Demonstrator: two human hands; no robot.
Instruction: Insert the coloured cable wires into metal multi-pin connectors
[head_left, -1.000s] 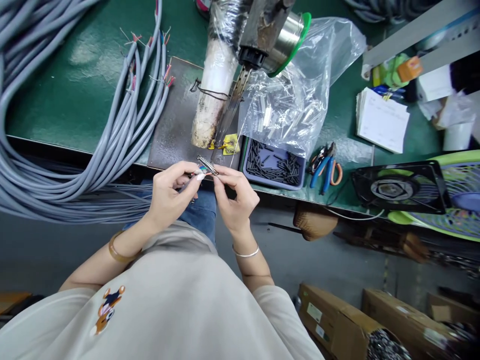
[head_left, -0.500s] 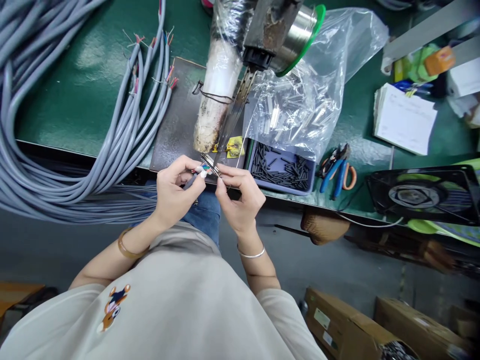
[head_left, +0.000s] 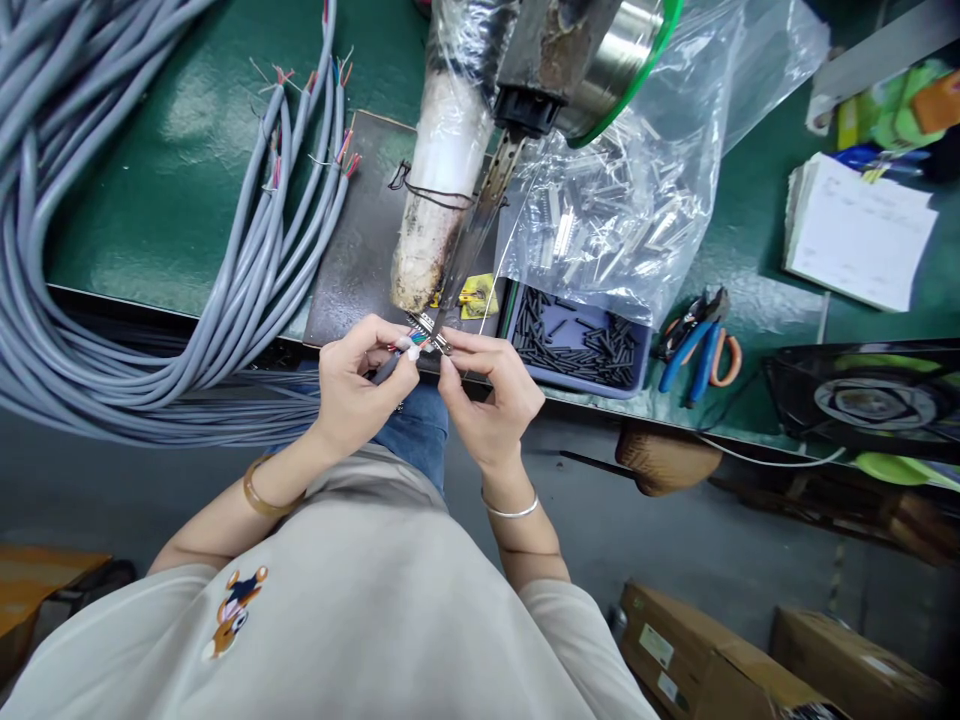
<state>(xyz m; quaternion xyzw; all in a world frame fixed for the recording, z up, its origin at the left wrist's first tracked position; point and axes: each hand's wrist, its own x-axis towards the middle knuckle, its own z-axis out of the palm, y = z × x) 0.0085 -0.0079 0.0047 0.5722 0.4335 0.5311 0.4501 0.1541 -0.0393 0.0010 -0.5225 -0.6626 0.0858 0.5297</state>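
My left hand point(head_left: 360, 385) is closed round the end of a grey cable point(head_left: 386, 370), whose thin coloured wires point(head_left: 418, 340) fan out past the fingertips. Facing it, my right hand point(head_left: 493, 395) pinches the end of a small metal multi-pin connector point(head_left: 439, 344). The wires meet the connector between the two hands. Directly above, a mounted soldering iron point(head_left: 487, 195) points down, its tip at the connector. A thin strand of solder point(head_left: 508, 253) hangs from the spool point(head_left: 619, 60) beside the iron. Fingers hide part of the joint.
Coiled grey cables point(head_left: 187, 330) with stripped ends lie at left. A purple bin point(head_left: 637, 375) of short black tubes and a plastic bag point(head_left: 592, 200) of metal connectors sit right of the iron. Farther right are blue-handled cutters point(head_left: 701, 360), a paper stack point(head_left: 855, 235) and a fan point(head_left: 862, 400).
The camera view has shifted slightly, so bench items at the right appear farther right. Both hands keep their grips on the cable and connector beneath the iron.
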